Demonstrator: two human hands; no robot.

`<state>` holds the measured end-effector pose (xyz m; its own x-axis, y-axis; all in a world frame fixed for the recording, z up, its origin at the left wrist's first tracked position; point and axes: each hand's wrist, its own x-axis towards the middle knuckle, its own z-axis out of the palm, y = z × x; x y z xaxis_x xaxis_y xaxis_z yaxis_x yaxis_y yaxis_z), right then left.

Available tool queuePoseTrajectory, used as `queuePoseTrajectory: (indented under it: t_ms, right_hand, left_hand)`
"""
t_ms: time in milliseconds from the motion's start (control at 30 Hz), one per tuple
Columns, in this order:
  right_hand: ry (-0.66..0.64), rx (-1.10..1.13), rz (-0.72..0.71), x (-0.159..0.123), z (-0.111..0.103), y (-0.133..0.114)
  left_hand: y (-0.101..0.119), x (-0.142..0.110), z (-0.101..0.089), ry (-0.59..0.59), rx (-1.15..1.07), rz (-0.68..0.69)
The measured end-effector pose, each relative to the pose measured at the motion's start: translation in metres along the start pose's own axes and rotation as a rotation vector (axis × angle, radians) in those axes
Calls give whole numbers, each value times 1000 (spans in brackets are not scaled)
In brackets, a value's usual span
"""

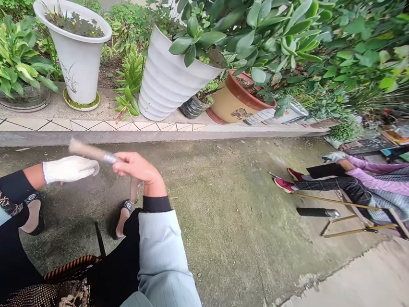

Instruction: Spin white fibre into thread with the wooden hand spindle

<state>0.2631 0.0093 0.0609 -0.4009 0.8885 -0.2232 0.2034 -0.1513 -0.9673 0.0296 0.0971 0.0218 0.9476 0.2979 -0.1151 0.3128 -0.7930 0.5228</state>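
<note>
My right hand [134, 168], bare, is closed around a short stick-like tool [91, 151] with a pale beige length and a silver band beside my fingers. The tool points left, above my left hand, and its far end is blurred. My left hand [71, 168] wears a white knitted glove. Its fingers are drawn together, with a small whitish, blurred shape at their tips that I cannot make out. Both hands are in front of my knees, over the concrete floor [199, 211]. A beige upright piece [133, 190] shows below my right hand; its kind is unclear.
Along a tiled ledge [178, 127] stand a white flared pot [79, 64], a ribbed white pot [168, 82] and a tan-and-red pot [236, 101]. At right, a seated person [376, 177] in pink sleeves holds a dark object. A dark cylinder [314, 212] is near their wooden chair [357, 223].
</note>
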Motion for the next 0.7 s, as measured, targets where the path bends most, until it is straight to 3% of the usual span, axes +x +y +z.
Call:
queuePoseTrajectory:
  t_ms: [100,133,200,300,467,600,700]
  right_hand:
    - [493,-103,77,-7,-21,6]
    - [575,-218,153,-7,-24,9]
    - [598,-496,324,-4,-24,13]
    - [403,-772,495,3,-15,14]
    - [-78,-888,553,13,4,7]
    - [-353,-665,471,19,16,9]
    - [-449,-435,353,19,19,13]
  left_hand:
    - [4,0,2,-115,-45,-30]
    - [6,-1,1,-148,-59,-23]
    - [10,-1,0,-154,-58,26]
    - [12,0,-4,-39,-11,103]
    - [9,1,-9,75,-45,61]
    - [5,3,-14,105,-37,-67]
    - [-4,7,-15,129,-7,-136]
